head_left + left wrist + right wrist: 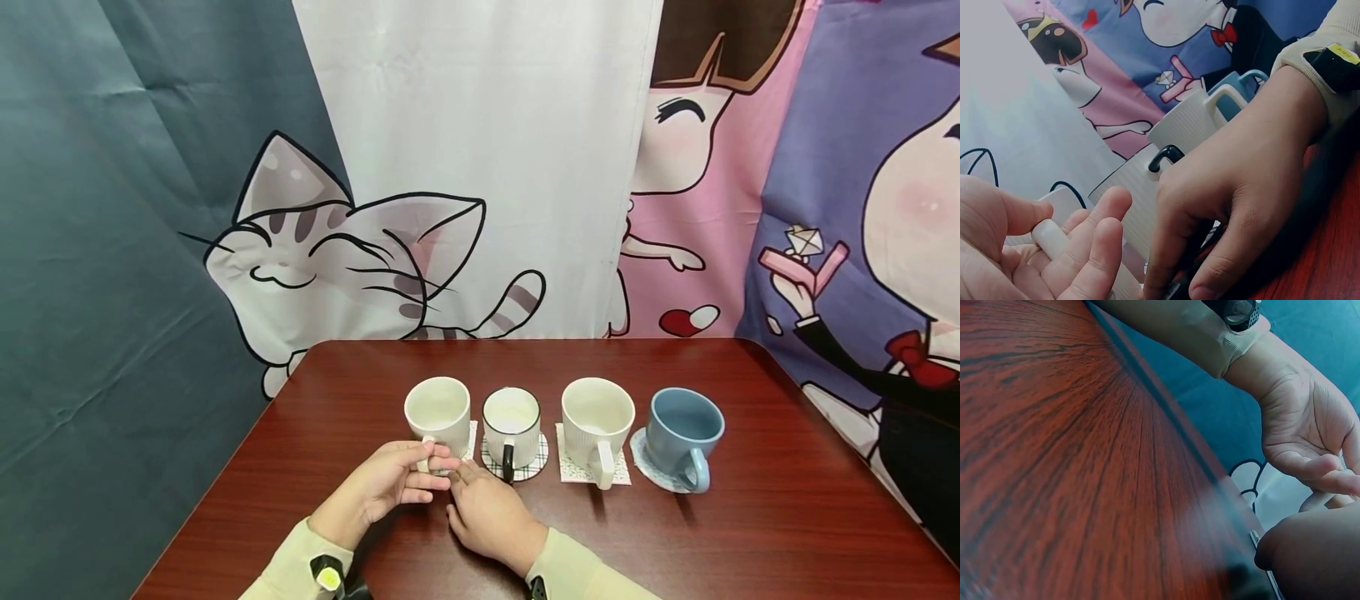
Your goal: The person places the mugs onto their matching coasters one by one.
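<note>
At the left end of a row of mugs, my left hand (386, 483) pinches the handle (1052, 239) of a ribbed white mug (437, 421) between thumb and fingers. Under that mug a pale square coaster (472, 435) shows at the right side; the rest is hidden by the mug and hands. My right hand (491, 512) reaches in beside the left, palm down, its extended fingertips at the coaster's near edge. In the left wrist view its thumb (1213, 278) stands apart from the fingers. Just right is a white mug with a black rim and handle (508, 458) on a round checked coaster (536, 467).
Farther right, another ribbed white mug (592, 421) stands on a square patterned coaster (572, 472). A blue mug (678, 433) sits on a round pale-blue coaster (642, 454) at the row's right end. All are on a dark red wooden table (757, 533); a cartoon-printed curtain (480, 108) hangs behind.
</note>
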Available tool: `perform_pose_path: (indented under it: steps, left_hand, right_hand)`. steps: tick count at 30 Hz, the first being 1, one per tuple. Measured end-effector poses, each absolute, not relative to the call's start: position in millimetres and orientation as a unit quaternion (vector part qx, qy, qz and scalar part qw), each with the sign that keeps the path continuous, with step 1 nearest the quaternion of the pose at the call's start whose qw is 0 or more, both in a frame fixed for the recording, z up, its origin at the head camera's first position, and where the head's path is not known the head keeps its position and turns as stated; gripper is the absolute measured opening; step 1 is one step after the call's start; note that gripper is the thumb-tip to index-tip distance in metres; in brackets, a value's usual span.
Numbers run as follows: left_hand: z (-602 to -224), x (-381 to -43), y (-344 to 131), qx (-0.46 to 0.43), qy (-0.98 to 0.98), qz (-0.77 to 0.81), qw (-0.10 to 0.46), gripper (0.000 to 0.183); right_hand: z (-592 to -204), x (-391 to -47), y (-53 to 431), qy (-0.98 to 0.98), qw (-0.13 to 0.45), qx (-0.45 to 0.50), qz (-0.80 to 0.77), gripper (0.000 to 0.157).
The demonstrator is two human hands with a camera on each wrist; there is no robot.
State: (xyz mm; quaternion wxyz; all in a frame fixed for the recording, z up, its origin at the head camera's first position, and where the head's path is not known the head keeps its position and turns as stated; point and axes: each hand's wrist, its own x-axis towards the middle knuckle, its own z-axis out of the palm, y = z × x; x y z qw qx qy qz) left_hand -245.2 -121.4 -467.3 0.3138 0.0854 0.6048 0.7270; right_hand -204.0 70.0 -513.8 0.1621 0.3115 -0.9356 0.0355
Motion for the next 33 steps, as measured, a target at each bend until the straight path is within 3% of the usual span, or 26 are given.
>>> perform_pose_path:
  steps: [20,25,28,33]
  left_hand:
    - [-467,-243,-120,0.091,0.613,0.72,0.312,0.038]
    - [-464,-247,-120,0.115,0.677,0.664,0.297,0.044]
    - [-452,-249,-123,0.139,0.775,0.571,0.232,0.042]
    - [-415,-258,-129,0.125,0.945,0.303,-0.007,0.038]
  right_hand:
    - [-517,-204,71,-0.936,0.181,0.3,0.041,0.041]
    - [-513,-201,71,-0.944,0.156,0.287,0.053,0.048]
    - [-504,-198,69,-0.946,0.138,0.28,0.084,0.051]
    - [-468,-198,75,-0.923,0.143,0.309,0.181,0.045]
